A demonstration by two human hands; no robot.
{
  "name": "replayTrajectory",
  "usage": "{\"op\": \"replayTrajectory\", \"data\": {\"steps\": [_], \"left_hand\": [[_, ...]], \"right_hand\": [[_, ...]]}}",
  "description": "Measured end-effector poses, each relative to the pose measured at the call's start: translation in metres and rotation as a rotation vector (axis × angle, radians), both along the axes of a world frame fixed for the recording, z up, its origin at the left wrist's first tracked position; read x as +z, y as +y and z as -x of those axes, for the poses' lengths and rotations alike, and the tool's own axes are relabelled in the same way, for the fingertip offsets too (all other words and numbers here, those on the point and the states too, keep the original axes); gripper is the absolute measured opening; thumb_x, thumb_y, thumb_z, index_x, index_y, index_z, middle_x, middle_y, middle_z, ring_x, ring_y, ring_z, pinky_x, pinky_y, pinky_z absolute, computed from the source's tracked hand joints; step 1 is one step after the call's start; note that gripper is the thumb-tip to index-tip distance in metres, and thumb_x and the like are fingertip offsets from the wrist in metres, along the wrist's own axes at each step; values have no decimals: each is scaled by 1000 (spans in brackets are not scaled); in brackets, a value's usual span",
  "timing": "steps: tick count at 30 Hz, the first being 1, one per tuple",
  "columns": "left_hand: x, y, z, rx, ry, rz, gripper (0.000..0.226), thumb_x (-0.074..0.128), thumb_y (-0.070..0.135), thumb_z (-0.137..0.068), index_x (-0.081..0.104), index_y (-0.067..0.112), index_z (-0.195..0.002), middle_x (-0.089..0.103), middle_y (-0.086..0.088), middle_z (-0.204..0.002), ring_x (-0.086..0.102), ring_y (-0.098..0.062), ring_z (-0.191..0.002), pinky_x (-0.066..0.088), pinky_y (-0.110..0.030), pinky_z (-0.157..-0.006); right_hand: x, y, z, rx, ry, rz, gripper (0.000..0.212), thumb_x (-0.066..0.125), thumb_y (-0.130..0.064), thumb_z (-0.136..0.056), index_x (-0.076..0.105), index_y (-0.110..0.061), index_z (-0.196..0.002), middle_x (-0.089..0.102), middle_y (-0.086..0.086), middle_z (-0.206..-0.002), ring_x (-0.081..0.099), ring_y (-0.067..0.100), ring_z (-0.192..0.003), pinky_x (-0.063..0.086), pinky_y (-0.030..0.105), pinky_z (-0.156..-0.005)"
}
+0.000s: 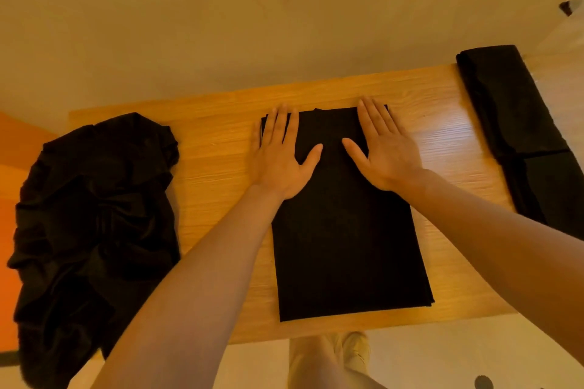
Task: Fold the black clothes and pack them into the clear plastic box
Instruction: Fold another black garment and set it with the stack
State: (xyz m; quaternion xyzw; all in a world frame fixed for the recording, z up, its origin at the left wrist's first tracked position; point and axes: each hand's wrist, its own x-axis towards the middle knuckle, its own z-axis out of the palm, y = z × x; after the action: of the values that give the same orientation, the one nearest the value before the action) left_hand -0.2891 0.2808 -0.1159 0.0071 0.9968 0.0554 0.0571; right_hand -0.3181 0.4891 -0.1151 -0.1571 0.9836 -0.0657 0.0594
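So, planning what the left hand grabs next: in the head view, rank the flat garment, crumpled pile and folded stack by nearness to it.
1. Flat garment, centre, under the left hand.
2. Crumpled pile, left side.
3. Folded stack, far right.

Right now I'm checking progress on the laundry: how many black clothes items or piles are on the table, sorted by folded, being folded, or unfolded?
Folded at the right end: 1 stack; pieces in it cannot be counted
Being flattened under both hands: 1 garment
Unfolded: 1 crumpled heap
Total: 3 groups. Left hand and right hand lie flat.
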Motion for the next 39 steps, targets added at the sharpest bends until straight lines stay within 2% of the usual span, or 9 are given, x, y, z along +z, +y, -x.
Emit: {"op": "replayTrajectory", "data": {"steps": [8,12,16,19,26,30,32,35,39], "left_hand": [[9,-9,-23,-56,93,-50,67,19,53,-100,6,15,-154,-1,-4,-162,-8,-19,-148,-5,-41,-120],[11,-12,-77,-246,102,-113,60,26,45,-101,16,17,-153,8,-2,-161,-1,-14,-148,-1,-39,-121],[8,-10,-138,-311,86,-98,57,27,43,-100,27,17,-151,18,-2,-160,8,-14,-148,5,-38,-120],[8,-8,-177,-310,67,-112,57,26,44,-100,27,17,-151,18,-1,-160,9,-14,-148,10,-40,-119],[12,-5,-237,-305,68,-51,54,20,43,-102,27,19,-150,21,-1,-158,12,-15,-147,13,-42,-118],[7,-9,-259,-381,28,-34,63,24,53,-101,17,18,-152,13,-1,-160,5,-14,-148,11,-40,-119],[5,-9,-265,-384,47,11,66,41,47,-99,19,15,-152,15,-5,-159,10,-18,-148,17,-41,-119],[6,-4,-271,-402,125,46,70,70,28,-86,38,8,-144,36,-13,-151,32,-25,-141,35,-45,-111],[8,-1,-282,-443,242,41,68,80,9,-73,53,6,-135,50,-14,-141,45,-27,-133,35,-46,-110]], "right_hand": [[12,4,-15,77,14,43,67,7,-50,-98,1,-13,-153,-3,4,-161,-9,15,-147,-3,36,-120],[16,10,-74,225,-14,64,60,14,-45,-100,9,-19,-153,2,0,-161,-4,14,-148,4,37,-121],[10,17,-137,264,-46,35,58,13,-45,-100,15,-20,-152,8,-1,-160,1,15,-148,9,38,-121],[11,26,-169,244,-36,29,58,13,-45,-100,18,-20,-152,12,0,-160,4,15,-148,12,39,-121],[12,61,-224,318,-34,23,60,10,-50,-101,13,-19,-152,7,-2,-160,-4,12,-148,2,37,-119],[9,81,-243,365,-5,-44,68,16,-57,-99,13,-15,-152,8,2,-160,-4,14,-148,0,34,-119],[8,88,-248,371,24,-67,64,22,-51,-99,17,-14,-151,16,6,-159,4,18,-147,4,34,-118],[3,96,-251,406,133,-22,56,38,-29,-96,24,-12,-148,29,10,-154,15,20,-145,6,33,-118],[0,104,-259,461,224,56,73,75,3,-72,46,-8,-138,42,12,-146,37,24,-137,30,40,-115]]}}
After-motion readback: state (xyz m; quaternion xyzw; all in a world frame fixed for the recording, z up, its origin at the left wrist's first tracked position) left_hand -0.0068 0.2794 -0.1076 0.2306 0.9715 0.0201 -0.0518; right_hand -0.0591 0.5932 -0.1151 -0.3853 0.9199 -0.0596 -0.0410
